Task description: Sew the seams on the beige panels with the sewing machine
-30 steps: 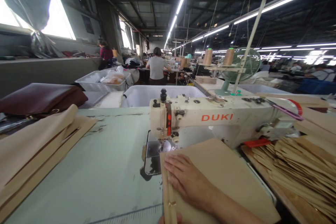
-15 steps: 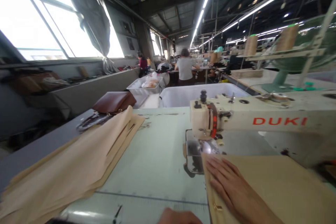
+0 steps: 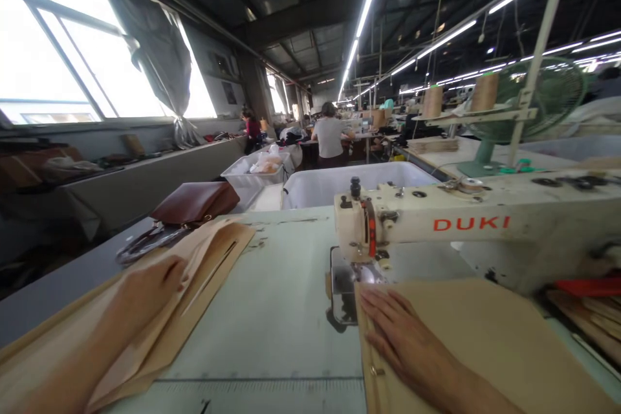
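Note:
My right hand (image 3: 405, 330) lies flat, fingers stretched out, on a tan panel (image 3: 485, 323) beside the sewing machine head (image 3: 356, 226). The panel's top left corner is close to the needle area, and a small gold-coloured metal fitting (image 3: 376, 371) sits on its left strip. Over on the left, my left hand (image 3: 150, 288) rests on a stack of tan sheets (image 3: 213, 278). Its fingers are curled and pinched at the top sheet, whose edge stands a little raised; the fingertips are partly hidden.
A brown leather bag (image 3: 196, 202) lies behind the stack. White bins (image 3: 359, 178) stand past the table (image 3: 276, 310). A ruler strip (image 3: 262, 385) crosses the front. Thread cones (image 3: 433, 101) and a green fan (image 3: 485, 149) are at the right. A person (image 3: 330, 139) sits farther off.
My left hand has moved from the bottom middle edge to the stack at left and closed on the top sheet. My right hand stays on the panel; the view has shifted right.

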{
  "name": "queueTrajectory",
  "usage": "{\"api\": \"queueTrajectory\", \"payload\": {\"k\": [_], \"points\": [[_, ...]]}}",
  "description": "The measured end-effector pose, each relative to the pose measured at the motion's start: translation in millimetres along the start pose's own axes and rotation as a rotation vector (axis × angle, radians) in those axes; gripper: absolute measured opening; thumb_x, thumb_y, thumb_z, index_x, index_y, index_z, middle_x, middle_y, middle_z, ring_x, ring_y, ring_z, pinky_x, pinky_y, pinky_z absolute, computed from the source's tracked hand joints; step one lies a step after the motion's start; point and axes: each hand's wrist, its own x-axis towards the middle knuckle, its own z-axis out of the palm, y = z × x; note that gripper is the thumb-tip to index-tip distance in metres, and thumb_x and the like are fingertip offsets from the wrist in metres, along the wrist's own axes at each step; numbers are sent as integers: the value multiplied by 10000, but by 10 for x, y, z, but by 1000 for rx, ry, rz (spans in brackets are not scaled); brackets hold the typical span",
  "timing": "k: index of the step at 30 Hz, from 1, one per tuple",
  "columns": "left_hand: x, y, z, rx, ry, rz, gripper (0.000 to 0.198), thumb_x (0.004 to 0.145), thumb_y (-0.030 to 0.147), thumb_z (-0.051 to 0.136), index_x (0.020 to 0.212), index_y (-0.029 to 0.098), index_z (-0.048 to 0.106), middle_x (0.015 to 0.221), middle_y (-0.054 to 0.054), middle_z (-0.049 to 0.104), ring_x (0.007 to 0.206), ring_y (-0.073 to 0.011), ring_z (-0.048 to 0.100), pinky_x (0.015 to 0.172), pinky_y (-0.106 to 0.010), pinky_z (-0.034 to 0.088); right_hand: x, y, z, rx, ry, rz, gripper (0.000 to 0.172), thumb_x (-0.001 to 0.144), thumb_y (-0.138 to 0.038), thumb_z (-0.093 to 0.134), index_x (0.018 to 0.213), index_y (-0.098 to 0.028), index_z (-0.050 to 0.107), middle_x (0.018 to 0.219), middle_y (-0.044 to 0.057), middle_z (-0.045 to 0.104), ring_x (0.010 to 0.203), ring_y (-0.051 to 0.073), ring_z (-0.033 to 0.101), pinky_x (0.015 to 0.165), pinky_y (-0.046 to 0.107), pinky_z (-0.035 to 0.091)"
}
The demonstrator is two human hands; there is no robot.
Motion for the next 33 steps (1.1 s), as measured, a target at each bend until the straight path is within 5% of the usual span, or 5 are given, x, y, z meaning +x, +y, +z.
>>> {"api": "queueTrajectory", "payload": {"k": [5,11,16,22,33], "points": [[-194,632,-20,-193,-96,207,439,973,518,306,820,223,593,762,16,678,788,-209,627,731,-256,426,0,-49,-70,72,-10,13,509,1022,-418,408,1477,-190,434,1511,73,426,1413,243,367,1195,472,260],[-1234,1847,515,-833,-507,368,421,966,551,434,784,230,636,768,11,674,753,-198,628,686,-244,503,-35,-70,-157,97,-24,3,533,1024,-411,393,1485,-144,407,1527,93,400,1443,212,304,1219,434,184],[-1389,2098,565,-1019,-953,656,358,982,513,452,1031,267,707,927,-20,720,822,-206,691,770,-286,567,-49,-67,-221,108,-65,8,568,1017,-439,385,1505,-149,367,1555,83,353,1464,199,250,1226,430,125],[-994,1956,1132,-465,-74,637,498,983,440,456,1400,171,499,1507,-153,427,1401,-332,374,1147,-571,292,-51,-64,-216,101,-63,-14,553,1011,-378,374,1513,-149,348,1557,93,348,1467,192,241,1226,413,106],[-1322,2174,1190,-450,-253,868,580,1032,364,376,1562,323,142,1585,-17,278,1410,-229,361,1116,-423,386,-104,-57,-255,62,-56,-87,540,899,-243,546,1434,-262,476,1532,61,395,1427,236,299,1206,427,162]]}}
